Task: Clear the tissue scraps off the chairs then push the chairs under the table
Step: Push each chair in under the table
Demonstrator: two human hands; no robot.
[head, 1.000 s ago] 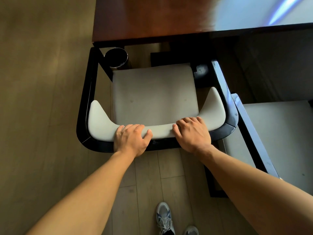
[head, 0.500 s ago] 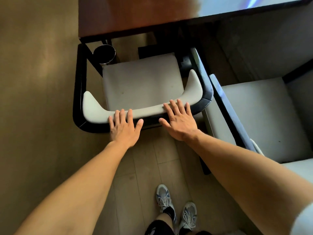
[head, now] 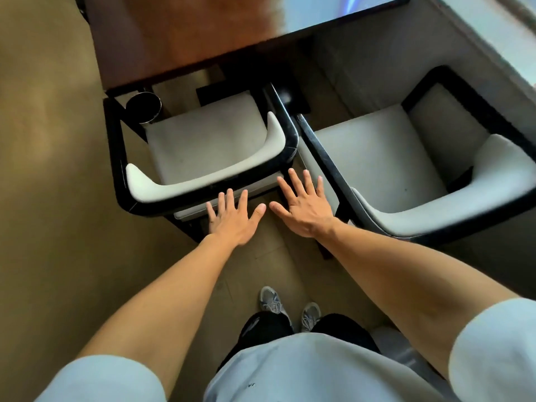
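Both hands flat, fingers spread, empty: left hand (head: 233,220) & right hand (head: 304,207) just behind left chair (head: 203,146), its seat partly under table (head: 185,33).

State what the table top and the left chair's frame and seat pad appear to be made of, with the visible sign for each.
Table top: likely polished wood, reddish-brown with window glare.
Left chair frame: glossy black, lacquered wood or metal, unclear.
Seat pad: pale matte upholstery, fabric or leather.
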